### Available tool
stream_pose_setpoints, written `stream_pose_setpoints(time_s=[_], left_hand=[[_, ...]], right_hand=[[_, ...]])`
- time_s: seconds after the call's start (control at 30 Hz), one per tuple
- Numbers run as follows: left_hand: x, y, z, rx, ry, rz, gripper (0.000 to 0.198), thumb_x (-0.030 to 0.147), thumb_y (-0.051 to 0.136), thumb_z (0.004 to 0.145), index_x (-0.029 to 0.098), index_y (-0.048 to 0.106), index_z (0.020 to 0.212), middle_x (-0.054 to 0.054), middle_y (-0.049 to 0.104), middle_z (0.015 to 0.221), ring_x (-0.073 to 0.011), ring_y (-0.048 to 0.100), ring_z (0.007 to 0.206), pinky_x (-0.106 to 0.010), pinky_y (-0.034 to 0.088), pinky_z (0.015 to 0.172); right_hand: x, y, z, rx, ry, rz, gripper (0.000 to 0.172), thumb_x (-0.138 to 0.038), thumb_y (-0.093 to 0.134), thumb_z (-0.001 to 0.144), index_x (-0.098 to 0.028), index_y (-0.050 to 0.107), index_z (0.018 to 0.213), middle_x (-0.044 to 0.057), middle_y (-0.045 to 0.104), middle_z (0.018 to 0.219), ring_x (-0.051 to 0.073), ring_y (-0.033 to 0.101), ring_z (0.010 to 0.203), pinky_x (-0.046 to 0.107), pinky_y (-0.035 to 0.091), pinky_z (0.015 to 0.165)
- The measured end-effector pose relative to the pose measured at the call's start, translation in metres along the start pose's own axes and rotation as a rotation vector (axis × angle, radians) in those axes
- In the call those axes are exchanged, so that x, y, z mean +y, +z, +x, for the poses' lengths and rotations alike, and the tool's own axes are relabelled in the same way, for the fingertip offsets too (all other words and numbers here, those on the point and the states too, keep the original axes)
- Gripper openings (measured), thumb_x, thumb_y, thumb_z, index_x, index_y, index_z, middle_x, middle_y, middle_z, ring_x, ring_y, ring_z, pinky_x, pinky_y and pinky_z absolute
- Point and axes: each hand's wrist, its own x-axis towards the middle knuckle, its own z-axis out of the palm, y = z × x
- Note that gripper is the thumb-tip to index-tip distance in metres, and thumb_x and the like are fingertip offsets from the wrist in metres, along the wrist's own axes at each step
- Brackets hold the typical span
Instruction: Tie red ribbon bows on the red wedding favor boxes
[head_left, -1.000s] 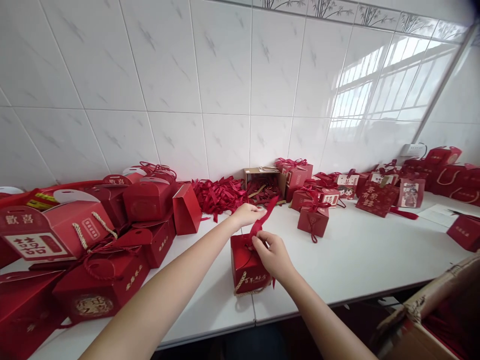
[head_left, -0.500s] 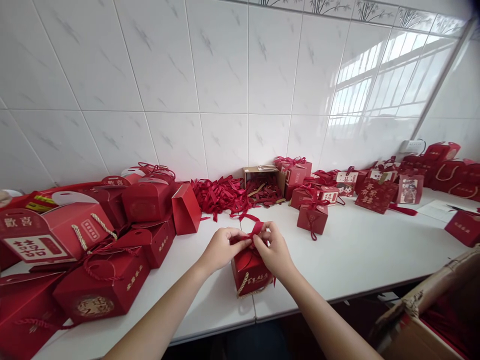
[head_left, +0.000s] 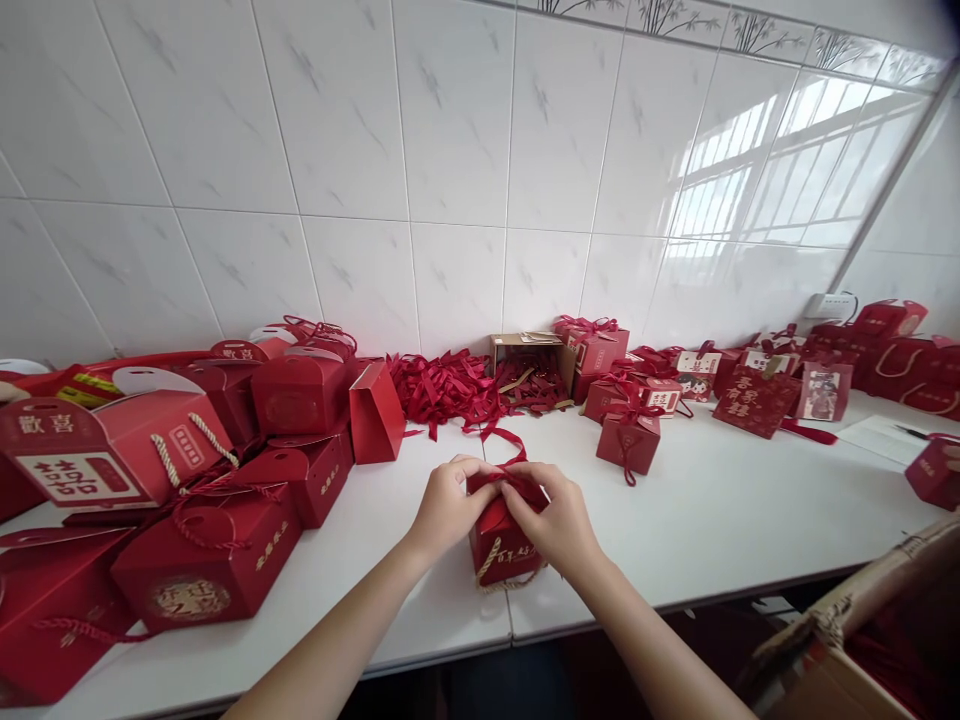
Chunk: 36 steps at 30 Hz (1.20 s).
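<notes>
A small red gift box [head_left: 504, 545] with gold characters and a gold rope handle stands on the white table in front of me. Over its top lies a red ribbon [head_left: 507, 438], one loop of it curving up behind my fingers. My left hand [head_left: 453, 505] pinches the ribbon from the left, thumb and fingertips pressed together. From the right, my right hand [head_left: 553, 508] pinches it too, and the two thumbs nearly meet above the box lid. The knot, if there is one, is hidden beneath my fingers.
Red gift boxes [head_left: 206, 560] are stacked at the left. A heap of red ribbons [head_left: 448, 390] lies against the tiled wall beside an open cardboard box [head_left: 531, 375]. A bow-tied box [head_left: 628, 440] stands right of centre. A large carton [head_left: 832, 630] is at the lower right.
Both hands have drawn closer together and lower over the box lid, fingers still on the ribbon. The upright ribbon loop between them has flattened. At the far right edge, another person's fingers have appeared.
</notes>
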Motion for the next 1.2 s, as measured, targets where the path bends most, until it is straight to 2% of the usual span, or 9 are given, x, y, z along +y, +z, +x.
stream_pose_setpoints(time_s=[0.1, 0.23, 0.4, 0.53, 0.63, 0.77, 0.9, 1.03, 1.2], left_hand=[[-0.002, 0.002, 0.001, 0.022, 0.017, 0.003, 0.013, 0.020, 0.059, 0.074, 0.017, 0.071, 0.080, -0.007, 0.068, 0.087, -0.0211, 0.062, 0.085, -0.034, 0.047, 0.082], [-0.004, 0.004, 0.003, 0.031, 0.040, 0.005, 0.011, 0.023, 0.060, 0.076, 0.018, 0.070, 0.077, -0.006, 0.067, 0.084, -0.0204, 0.062, 0.083, -0.034, 0.048, 0.080], [-0.003, 0.002, 0.004, 0.011, 0.058, -0.005, 0.011, 0.026, 0.061, 0.077, 0.020, 0.070, 0.076, -0.005, 0.067, 0.085, -0.0204, 0.062, 0.083, -0.035, 0.049, 0.082], [-0.001, -0.001, 0.006, -0.042, 0.061, -0.036, 0.010, 0.027, 0.063, 0.077, 0.020, 0.071, 0.077, -0.005, 0.069, 0.085, -0.0207, 0.063, 0.084, -0.035, 0.049, 0.083], [-0.002, 0.000, 0.010, -0.068, 0.055, -0.078, 0.011, 0.029, 0.064, 0.076, 0.019, 0.069, 0.074, -0.005, 0.070, 0.082, -0.0205, 0.064, 0.082, -0.034, 0.050, 0.081], [-0.007, 0.002, 0.014, -0.043, 0.042, -0.150, 0.017, 0.033, 0.064, 0.077, 0.017, 0.065, 0.081, -0.005, 0.070, 0.082, -0.0187, 0.065, 0.079, -0.030, 0.052, 0.076], [-0.006, -0.003, 0.007, 0.021, 0.056, -0.149, 0.019, 0.036, 0.060, 0.081, 0.017, 0.060, 0.080, -0.004, 0.067, 0.082, -0.0175, 0.062, 0.081, -0.030, 0.049, 0.079], [0.006, -0.013, -0.001, -0.071, 0.059, -0.057, 0.016, 0.034, 0.065, 0.077, 0.018, 0.067, 0.075, -0.004, 0.069, 0.085, -0.0204, 0.062, 0.086, -0.032, 0.046, 0.085], [0.017, -0.021, 0.005, -0.174, 0.008, 0.031, 0.017, 0.034, 0.063, 0.077, 0.019, 0.070, 0.073, -0.003, 0.072, 0.080, -0.0211, 0.063, 0.079, -0.033, 0.047, 0.079]], right_hand=[[0.005, 0.002, -0.001, 0.035, -0.027, -0.077, 0.020, -0.026, 0.058, 0.081, -0.019, 0.071, 0.094, 0.009, 0.067, 0.091, 0.025, 0.061, 0.089, 0.040, 0.049, 0.081], [0.008, 0.003, 0.000, 0.071, 0.032, -0.082, 0.016, -0.026, 0.059, 0.081, -0.019, 0.073, 0.081, 0.010, 0.064, 0.089, 0.024, 0.060, 0.086, 0.041, 0.049, 0.082], [0.008, 0.003, 0.003, 0.087, 0.081, -0.048, 0.017, -0.027, 0.058, 0.081, -0.020, 0.071, 0.072, 0.011, 0.060, 0.101, 0.027, 0.057, 0.098, 0.045, 0.046, 0.090], [0.007, -0.002, 0.007, -0.052, 0.226, 0.031, 0.020, -0.030, 0.057, 0.081, -0.020, 0.071, 0.072, 0.013, 0.054, 0.125, 0.031, 0.047, 0.122, 0.048, 0.036, 0.102], [0.005, -0.007, 0.009, -0.178, 0.294, 0.168, 0.024, -0.037, 0.057, 0.082, -0.020, 0.072, 0.073, 0.011, 0.051, 0.133, 0.030, 0.036, 0.134, 0.046, 0.031, 0.106], [0.003, -0.007, 0.007, -0.180, 0.316, 0.387, 0.033, -0.048, 0.060, 0.080, -0.019, 0.074, 0.077, 0.014, 0.057, 0.127, 0.031, 0.045, 0.127, 0.043, 0.042, 0.096], [0.002, -0.003, 0.004, -0.132, 0.381, 0.446, 0.032, -0.049, 0.062, 0.078, -0.020, 0.075, 0.079, 0.013, 0.052, 0.133, 0.030, 0.047, 0.125, 0.040, 0.044, 0.094], [-0.001, -0.003, 0.002, -0.129, 0.415, 0.432, 0.029, -0.047, 0.063, 0.077, -0.020, 0.075, 0.078, 0.011, 0.047, 0.137, 0.030, 0.043, 0.129, 0.041, 0.040, 0.100], [-0.009, -0.005, -0.004, -0.106, 0.429, 0.390, 0.025, -0.043, 0.063, 0.078, -0.022, 0.077, 0.080, 0.011, 0.054, 0.130, 0.030, 0.041, 0.131, 0.044, 0.039, 0.102]])
